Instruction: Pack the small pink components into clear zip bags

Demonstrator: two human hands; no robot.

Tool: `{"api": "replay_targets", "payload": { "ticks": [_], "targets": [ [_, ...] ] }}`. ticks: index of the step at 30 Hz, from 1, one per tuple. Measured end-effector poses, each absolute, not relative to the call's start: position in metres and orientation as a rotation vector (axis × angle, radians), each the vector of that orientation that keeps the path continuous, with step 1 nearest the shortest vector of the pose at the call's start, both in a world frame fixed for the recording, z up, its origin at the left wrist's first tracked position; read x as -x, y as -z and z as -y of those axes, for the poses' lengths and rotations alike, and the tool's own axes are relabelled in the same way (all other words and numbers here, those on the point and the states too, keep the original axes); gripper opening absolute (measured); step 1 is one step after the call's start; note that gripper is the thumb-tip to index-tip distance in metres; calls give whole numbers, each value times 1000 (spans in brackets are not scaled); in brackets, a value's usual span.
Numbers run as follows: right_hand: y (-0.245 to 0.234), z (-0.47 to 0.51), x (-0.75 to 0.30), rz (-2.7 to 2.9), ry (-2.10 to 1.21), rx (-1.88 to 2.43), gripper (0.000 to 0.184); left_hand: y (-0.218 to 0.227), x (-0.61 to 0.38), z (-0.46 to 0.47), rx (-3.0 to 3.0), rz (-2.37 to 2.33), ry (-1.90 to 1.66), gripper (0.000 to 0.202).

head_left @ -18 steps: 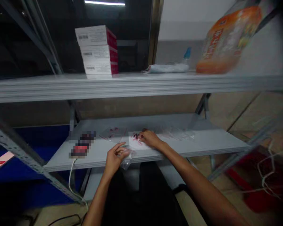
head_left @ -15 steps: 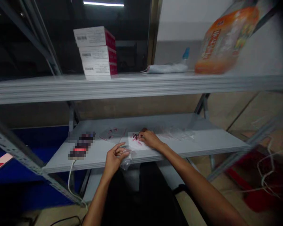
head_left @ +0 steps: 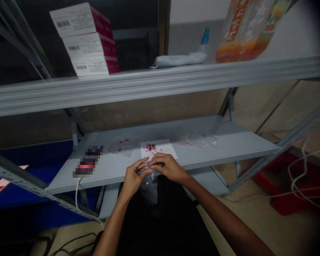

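My left hand [head_left: 134,176] is closed on the edge of a small clear plastic bag [head_left: 149,179], which hangs below the fingers at the shelf's front edge. My right hand [head_left: 169,167] meets it at the top of the bag, its fingertips pinched together. Whatever lies between those fingertips is too small and covered to make out. Just beyond the hands, small dark red and pink pieces [head_left: 150,147] lie in a loose pile on a white sheet of paper [head_left: 168,145].
To the left lies a clear bag with several reddish pieces [head_left: 126,146], near a blurred-out phone-like object [head_left: 88,163] on a white cable [head_left: 76,195]. More clear bags [head_left: 193,139] lie to the right. An upper shelf [head_left: 138,83] bears stacked boxes [head_left: 81,44] and an orange-labelled bottle [head_left: 242,35].
My right hand has come back from the pile on the paper to the bag at my left hand. The camera view has tilted and lowered a little.
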State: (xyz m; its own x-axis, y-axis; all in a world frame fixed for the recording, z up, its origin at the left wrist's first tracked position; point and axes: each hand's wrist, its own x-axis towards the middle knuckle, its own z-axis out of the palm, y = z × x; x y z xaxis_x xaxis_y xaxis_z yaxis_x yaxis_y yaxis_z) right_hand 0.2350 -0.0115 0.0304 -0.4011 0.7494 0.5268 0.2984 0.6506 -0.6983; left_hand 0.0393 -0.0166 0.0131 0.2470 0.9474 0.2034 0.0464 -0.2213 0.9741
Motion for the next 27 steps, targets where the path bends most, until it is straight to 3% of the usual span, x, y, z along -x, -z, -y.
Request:
{"api": "replay_targets", "payload": {
  "ticks": [11,20,27],
  "targets": [
    [-25,15,-254,2137,-569,961,20,-4,-51,24,-1413,-872,-1084,49],
    [-27,18,-259,1971,-920,791,35,-12,-44,14,-1338,-1036,-1206,40],
    [-20,0,-266,1821,-635,995,23,-20,-35,7,-1374,-1077,-1294,34]
  ]
}}
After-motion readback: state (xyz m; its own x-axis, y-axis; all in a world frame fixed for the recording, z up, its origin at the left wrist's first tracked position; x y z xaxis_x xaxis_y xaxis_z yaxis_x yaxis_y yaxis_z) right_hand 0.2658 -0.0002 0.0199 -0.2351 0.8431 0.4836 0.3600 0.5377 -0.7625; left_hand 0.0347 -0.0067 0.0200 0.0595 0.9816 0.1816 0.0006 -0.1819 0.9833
